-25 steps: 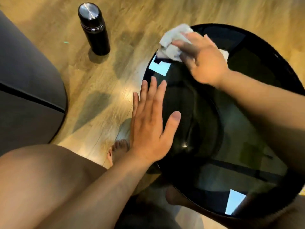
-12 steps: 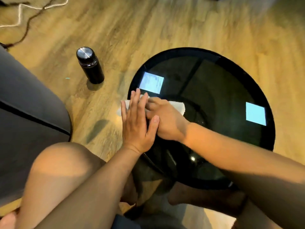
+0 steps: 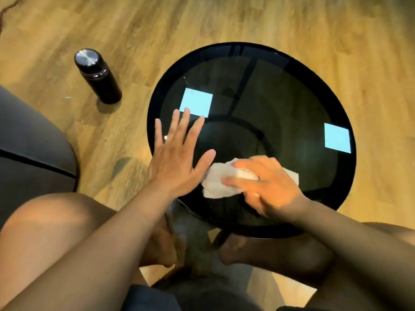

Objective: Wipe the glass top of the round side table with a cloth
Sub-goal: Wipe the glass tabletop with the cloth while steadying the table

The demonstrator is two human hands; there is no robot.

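Observation:
The round side table has a dark glass top with a black rim and stands on the wooden floor in front of my knees. My right hand presses a crumpled white cloth flat on the near part of the glass. My left hand lies flat with fingers spread on the table's left edge, holding nothing, its thumb just beside the cloth. Two bright square reflections show on the glass.
A black flask with a steel lid stands on the floor left of the table. A dark grey sofa fills the left edge. My bare knees and feet are under the table's near side.
My right hand has swept the cloth from the far left rim to the left edge, then to the near middle of the glass. My left hand stayed flat at the left edge.

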